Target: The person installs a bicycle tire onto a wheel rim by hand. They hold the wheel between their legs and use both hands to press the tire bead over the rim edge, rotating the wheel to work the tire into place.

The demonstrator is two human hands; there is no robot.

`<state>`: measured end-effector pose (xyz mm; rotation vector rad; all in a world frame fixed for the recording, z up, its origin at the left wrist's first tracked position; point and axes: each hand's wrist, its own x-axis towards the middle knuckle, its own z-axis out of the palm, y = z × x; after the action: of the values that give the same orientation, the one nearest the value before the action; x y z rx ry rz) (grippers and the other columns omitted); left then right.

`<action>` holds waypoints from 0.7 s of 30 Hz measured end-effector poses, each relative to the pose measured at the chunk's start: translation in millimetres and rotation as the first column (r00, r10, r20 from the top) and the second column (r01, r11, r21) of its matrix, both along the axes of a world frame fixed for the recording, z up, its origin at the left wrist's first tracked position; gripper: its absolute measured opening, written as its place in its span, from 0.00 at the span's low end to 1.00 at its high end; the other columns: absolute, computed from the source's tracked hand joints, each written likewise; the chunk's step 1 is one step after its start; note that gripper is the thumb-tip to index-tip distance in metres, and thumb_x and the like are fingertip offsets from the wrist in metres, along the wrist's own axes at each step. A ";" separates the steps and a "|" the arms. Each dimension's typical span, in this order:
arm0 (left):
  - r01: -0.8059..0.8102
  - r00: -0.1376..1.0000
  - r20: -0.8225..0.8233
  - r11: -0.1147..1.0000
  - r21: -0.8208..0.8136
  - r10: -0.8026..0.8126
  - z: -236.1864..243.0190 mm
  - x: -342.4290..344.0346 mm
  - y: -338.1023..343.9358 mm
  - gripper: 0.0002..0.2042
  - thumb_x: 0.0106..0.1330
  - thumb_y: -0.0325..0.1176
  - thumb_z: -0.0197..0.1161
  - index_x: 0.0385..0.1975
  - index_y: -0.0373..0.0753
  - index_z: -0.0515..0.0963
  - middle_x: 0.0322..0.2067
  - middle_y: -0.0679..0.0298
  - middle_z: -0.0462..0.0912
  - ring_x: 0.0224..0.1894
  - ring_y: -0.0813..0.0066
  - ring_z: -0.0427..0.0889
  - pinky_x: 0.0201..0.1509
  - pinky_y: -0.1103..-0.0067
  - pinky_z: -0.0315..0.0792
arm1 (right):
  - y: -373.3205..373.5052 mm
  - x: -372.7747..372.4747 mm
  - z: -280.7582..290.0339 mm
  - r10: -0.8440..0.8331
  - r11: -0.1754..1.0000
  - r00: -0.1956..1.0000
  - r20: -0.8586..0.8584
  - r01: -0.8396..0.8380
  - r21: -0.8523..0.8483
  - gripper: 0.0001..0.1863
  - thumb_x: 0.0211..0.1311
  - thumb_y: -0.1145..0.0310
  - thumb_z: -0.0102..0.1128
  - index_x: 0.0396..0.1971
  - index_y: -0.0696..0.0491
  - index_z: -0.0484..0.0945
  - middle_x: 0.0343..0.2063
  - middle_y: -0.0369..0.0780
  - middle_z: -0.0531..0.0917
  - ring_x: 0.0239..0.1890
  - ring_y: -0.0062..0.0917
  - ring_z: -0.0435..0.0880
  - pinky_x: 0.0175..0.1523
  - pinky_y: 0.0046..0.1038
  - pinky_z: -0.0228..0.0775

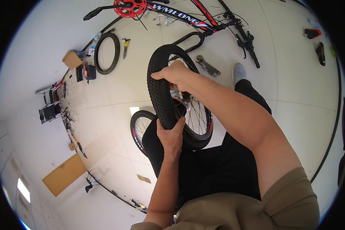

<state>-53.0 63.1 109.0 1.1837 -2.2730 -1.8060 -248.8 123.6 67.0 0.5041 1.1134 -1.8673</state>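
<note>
A bicycle wheel point(157, 90) with a knobbly black tyre and thin spokes stands tilted in front of me, its lower part against my legs. My left hand point(171, 137) is closed round the near side of the tyre, thumb over the tread. Farther up, my right hand point(176, 74) wraps over the tyre and rim, its thumb on the tread and its fingertips partly hidden inside the rim. A second wheel point(133, 132) lies on the floor to the left, partly covered by my knee. An adjustable wrench point(207, 66) rests on the floor beyond the held wheel.
A black and red bicycle frame point(180, 16) lies across the far floor, handlebar to the right. Farther left are a loose tyre point(96, 53), a yellow-marked tool point(126, 48), a cardboard box point(71, 60) and a black case point(86, 73). A red and black part point(313, 33) lies far right.
</note>
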 end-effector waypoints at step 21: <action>-0.010 0.999 0.029 0.995 -0.100 0.013 -9.4 -4.4 -15.1 0.17 0.59 0.23 0.73 0.46 0.30 0.76 0.34 0.62 0.84 0.32 0.74 0.82 0.38 0.77 0.77 | -2.5 26.8 -6.0 0.050 0.996 0.993 -0.111 -0.057 -0.062 0.20 0.61 0.55 0.68 0.29 0.61 0.83 0.28 0.41 0.87 0.24 0.26 0.85 0.31 0.27 0.79</action>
<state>-57.4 48.0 99.6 1.2123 -2.3369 -1.6605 -222.0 121.1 61.0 0.3353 1.1227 -1.8958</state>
